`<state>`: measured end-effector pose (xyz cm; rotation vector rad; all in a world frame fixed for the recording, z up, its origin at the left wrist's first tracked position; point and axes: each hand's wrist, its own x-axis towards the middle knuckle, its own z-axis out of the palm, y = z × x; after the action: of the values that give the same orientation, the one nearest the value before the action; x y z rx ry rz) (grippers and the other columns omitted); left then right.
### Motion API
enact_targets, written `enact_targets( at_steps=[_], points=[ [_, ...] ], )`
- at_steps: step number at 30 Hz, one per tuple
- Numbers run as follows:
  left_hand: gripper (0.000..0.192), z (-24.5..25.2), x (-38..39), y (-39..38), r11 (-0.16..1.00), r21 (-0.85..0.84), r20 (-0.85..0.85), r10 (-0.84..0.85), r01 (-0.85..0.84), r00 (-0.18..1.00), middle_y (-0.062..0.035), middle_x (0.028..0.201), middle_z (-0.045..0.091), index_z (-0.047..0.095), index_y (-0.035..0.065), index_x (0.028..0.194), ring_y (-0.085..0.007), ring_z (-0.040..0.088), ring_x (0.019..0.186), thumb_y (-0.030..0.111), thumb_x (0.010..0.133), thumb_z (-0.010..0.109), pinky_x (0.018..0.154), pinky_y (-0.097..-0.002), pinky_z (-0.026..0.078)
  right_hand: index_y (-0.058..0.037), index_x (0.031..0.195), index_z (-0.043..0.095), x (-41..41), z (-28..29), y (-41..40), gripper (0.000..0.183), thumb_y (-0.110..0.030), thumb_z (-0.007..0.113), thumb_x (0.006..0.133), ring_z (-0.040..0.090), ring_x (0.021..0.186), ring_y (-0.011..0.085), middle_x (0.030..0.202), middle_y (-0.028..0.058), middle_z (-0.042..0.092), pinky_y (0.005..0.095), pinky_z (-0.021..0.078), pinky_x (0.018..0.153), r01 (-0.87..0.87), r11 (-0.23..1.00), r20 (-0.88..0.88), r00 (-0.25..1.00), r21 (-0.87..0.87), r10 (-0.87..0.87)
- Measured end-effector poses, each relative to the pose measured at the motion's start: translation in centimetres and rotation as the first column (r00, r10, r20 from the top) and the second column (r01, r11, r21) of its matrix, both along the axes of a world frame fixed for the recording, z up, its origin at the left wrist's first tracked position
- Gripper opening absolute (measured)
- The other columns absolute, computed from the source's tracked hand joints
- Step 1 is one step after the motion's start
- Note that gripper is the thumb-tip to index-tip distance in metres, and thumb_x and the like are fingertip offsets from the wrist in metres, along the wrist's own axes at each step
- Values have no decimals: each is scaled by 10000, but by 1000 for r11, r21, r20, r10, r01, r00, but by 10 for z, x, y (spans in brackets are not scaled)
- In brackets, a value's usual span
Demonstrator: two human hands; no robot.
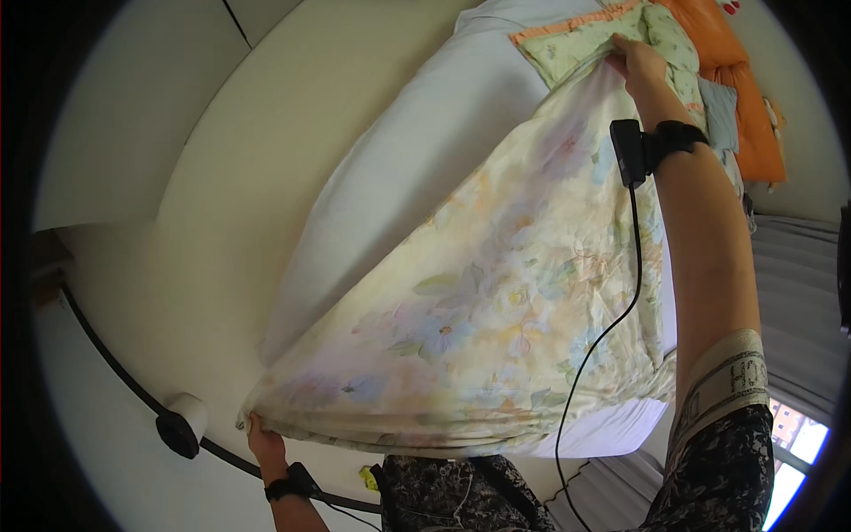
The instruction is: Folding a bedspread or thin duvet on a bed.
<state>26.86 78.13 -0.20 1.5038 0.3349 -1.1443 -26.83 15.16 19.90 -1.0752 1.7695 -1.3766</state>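
Note:
A floral bedding cover (492, 292) in pale yellow, with blue and purple flowers, is stretched in a wide triangle over a bed with a white sheet (372, 193). My left hand (266, 444) grips one corner of it at the lower left. Far up at the right, my right hand (641, 65) pinches its upper edge, with the thumb and fingers closed on the cloth. That hand is beside a light green quilt (575, 46) with an orange border, which lies partly folded. The cover's near edge hangs in folds in front of my body.
An orange padded cushion (721, 46) and a grey-blue pillow (719, 114) lie beyond my right arm. Grey curtains (798, 279) hang at the right, near a window (791, 459). A black cable (638, 253) runs down from my right wrist device across the cover.

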Motion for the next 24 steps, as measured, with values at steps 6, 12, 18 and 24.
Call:
enact_targets(
  at_steps=[6,12,18,24],
  points=[
    [396,-23,1,15,1000,5,-102,-18,18,995,-80,1248,440,380,45,1245,-228,409,1159,222,904,476,979,-378,330,13,850,555,57,-56,-45,124,-63,613,772,547,699,197,807,89,534,297,498,597,14,1000,159,987,-9,-12],
    [437,-41,-3,18,998,62,-167,-7,17,986,-87,1279,413,343,37,1274,-236,385,1184,237,906,467,1000,-389,312,-9,768,507,61,-115,-99,90,-23,596,772,493,585,200,687,84,476,295,468,503,-108,994,384,918,-9,104],
    [479,-39,-9,15,995,88,-150,-40,54,988,-91,1308,379,314,39,1296,-241,351,1209,281,907,457,1012,-403,287,-5,828,502,118,-128,-107,97,-33,589,796,525,776,206,832,94,506,304,510,699,-123,986,574,802,-113,166],
    [444,-17,-11,-3,934,357,149,-88,29,985,-72,1303,387,340,98,1286,-236,351,1203,196,877,481,994,-403,269,-76,1030,556,76,-149,-58,212,-87,549,819,546,859,196,921,44,575,314,451,781,-355,933,444,848,66,291]
  ],
)
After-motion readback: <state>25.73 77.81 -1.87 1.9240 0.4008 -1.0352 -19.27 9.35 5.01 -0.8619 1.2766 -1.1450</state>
